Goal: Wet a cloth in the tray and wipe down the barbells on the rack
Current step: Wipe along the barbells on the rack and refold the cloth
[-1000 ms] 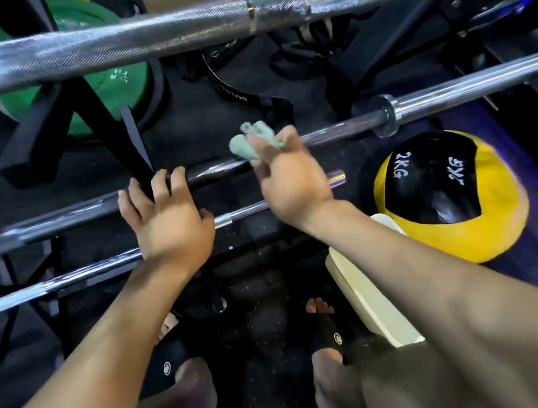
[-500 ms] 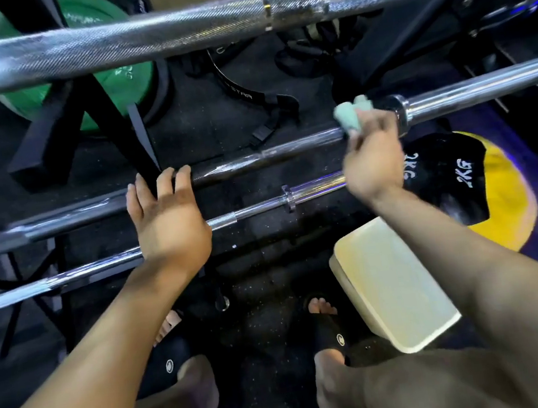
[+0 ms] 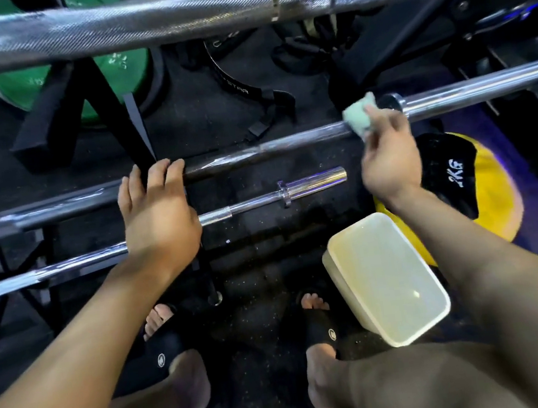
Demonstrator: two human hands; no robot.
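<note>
The right hand [image 3: 389, 163] pinches a pale green cloth [image 3: 359, 117] and presses it onto the middle barbell [image 3: 271, 149], just beside its collar. The left hand [image 3: 157, 214] lies farther left along that bar, fingers straight over the shaft. The cream tray [image 3: 385, 277] sits on the floor below the right forearm, touching a yellow-and-black medicine ball [image 3: 482, 184].
</note>
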